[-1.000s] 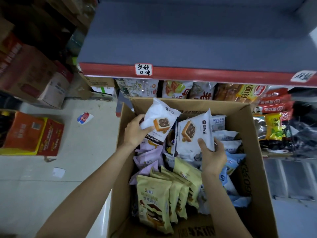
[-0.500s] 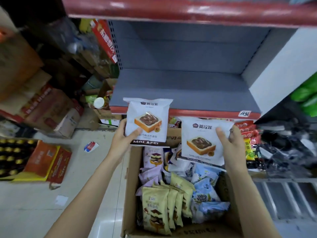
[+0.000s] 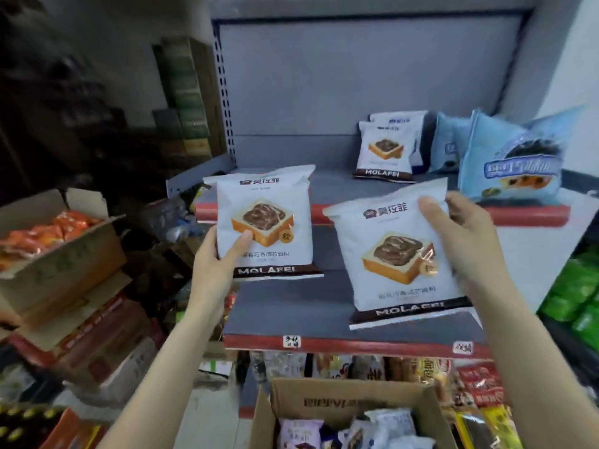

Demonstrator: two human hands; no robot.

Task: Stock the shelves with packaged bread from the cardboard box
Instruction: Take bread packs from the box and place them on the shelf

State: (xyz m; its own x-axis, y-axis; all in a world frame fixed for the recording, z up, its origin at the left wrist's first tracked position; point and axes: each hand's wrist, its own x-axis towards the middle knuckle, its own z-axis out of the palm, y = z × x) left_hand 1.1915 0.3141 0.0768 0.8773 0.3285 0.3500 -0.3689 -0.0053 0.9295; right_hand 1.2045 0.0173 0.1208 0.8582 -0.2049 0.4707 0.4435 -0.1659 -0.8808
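Bottom centre: cardboard box (image 3: 353, 405), open, w/ more packs inside. Mid-frame: left hand (image 3: 216, 257) pinches left bread pack (image 3: 266, 222), right hand (image 3: 466, 241) grasps right bread pack (image 3: 402, 254), both upright, label forward, prob. to join matching packs (image 3: 384, 152) on upper shelf (image 3: 337, 184), upper right.

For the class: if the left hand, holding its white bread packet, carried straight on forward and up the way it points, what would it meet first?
Probably the red front edge of the upper shelf: the white bread packet held by the left hand already overlaps it. Depth is unclear from one view.
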